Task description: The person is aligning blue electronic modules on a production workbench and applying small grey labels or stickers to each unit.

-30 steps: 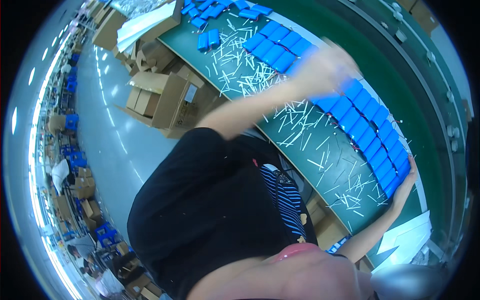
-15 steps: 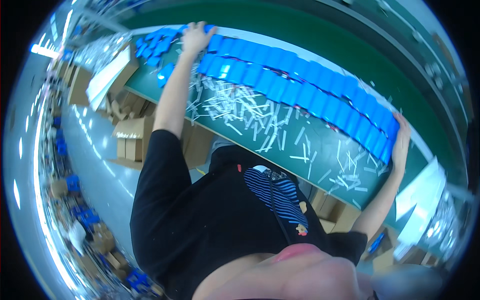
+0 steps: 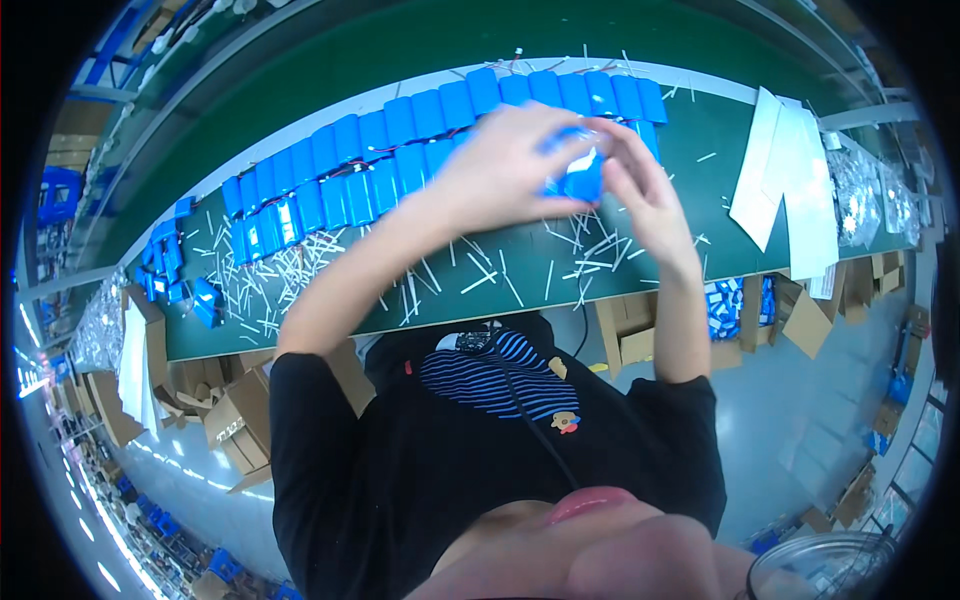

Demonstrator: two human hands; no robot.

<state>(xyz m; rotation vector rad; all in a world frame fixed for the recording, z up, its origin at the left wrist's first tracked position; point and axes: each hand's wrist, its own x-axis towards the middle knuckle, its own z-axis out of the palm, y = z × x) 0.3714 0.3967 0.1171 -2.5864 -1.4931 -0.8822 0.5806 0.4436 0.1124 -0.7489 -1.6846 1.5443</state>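
Fingers of the left hand (image 3: 500, 165) and right hand (image 3: 655, 215) are bent around a blue block (image 3: 581, 180), held between them above the green table (image 3: 690, 262). Blur on the left hand hides exactly where its fingertips press, while the right thumb lies along the block's right side (whether the piece is one pack or several, I cannot tell). Both hands work toward the right part of the table, in front of two long rows of blue packs (image 3: 340, 142). These rows run side by side from left to right, bending with the lens, and the hands cover part of the nearer one.

White strips (image 3: 482, 272) lie scattered on the near side of the rows, thickest toward the left. Loose blue packs (image 3: 165, 252) are heaped at the table's left end. On the right, white sheets (image 3: 805, 215) reach past the near edge, with crinkled clear plastic (image 3: 858, 195) just beside them. Below the near edge, a cardboard box (image 3: 240, 425) stands at left, and blue-and-white pieces (image 3: 725, 308) fill a carton at right.
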